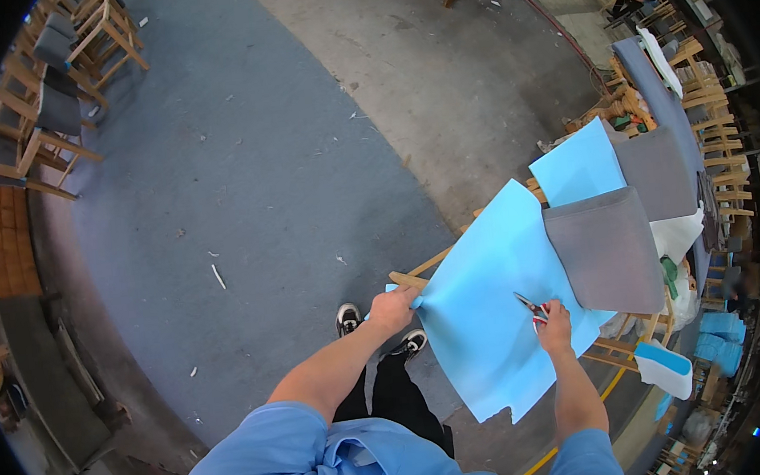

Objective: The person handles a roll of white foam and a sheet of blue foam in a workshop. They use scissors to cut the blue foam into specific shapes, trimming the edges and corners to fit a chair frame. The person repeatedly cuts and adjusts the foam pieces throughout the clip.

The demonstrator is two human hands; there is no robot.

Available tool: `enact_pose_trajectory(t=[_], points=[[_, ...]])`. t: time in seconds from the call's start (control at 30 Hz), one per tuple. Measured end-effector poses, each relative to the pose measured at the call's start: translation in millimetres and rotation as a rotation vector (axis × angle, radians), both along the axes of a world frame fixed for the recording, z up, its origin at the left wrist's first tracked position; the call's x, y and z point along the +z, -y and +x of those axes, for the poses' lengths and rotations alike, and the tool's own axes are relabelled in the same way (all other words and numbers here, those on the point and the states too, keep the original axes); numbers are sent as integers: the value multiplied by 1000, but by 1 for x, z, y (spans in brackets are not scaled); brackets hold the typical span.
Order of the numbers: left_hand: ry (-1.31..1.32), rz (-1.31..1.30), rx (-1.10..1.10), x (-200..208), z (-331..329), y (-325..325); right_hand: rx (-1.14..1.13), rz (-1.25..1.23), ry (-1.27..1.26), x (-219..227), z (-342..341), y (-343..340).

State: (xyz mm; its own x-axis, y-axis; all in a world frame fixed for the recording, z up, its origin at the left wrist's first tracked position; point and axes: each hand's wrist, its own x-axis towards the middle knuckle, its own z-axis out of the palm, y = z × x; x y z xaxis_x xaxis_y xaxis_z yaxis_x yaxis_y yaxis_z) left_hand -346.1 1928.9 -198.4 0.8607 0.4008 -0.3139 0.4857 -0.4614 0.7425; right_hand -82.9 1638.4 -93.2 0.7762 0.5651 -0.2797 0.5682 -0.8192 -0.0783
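Note:
A large light-blue sheet [483,301], which looks like thin foam, lies over wooden chair parts in front of me, with a ragged notch in its near edge. My right hand [555,326] is closed round the red-and-white handles of a pair of scissors [533,307]. Their blades point to the far left, above the sheet. At the sheet's left edge my left hand [393,309] is closed on a small blue piece, which sticks out around the fingers. Whether that piece is joined to the sheet is hidden. A wooden chair leg [408,280] sits right beside this hand.
Grey padded chair backs [604,251] stand right of the sheet, with another blue sheet [579,164] behind. A white-and-blue pad [664,369] is at the right. Stacked chairs [52,102] line the far left. White scraps [219,276] litter the floor.

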Motion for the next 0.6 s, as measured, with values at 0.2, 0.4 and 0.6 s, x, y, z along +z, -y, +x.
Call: enact_pose_trajectory(t=[0.2,0.4,0.6], points=[[-11,-24,40,2,-2,5,56,-11,-153,57,-28,17],[36,-19,110,-2,-7,10,556,-196,-110,116,-78,-81],[37,-36,122,-2,-11,10,1012,-509,122,87,-108,-195]])
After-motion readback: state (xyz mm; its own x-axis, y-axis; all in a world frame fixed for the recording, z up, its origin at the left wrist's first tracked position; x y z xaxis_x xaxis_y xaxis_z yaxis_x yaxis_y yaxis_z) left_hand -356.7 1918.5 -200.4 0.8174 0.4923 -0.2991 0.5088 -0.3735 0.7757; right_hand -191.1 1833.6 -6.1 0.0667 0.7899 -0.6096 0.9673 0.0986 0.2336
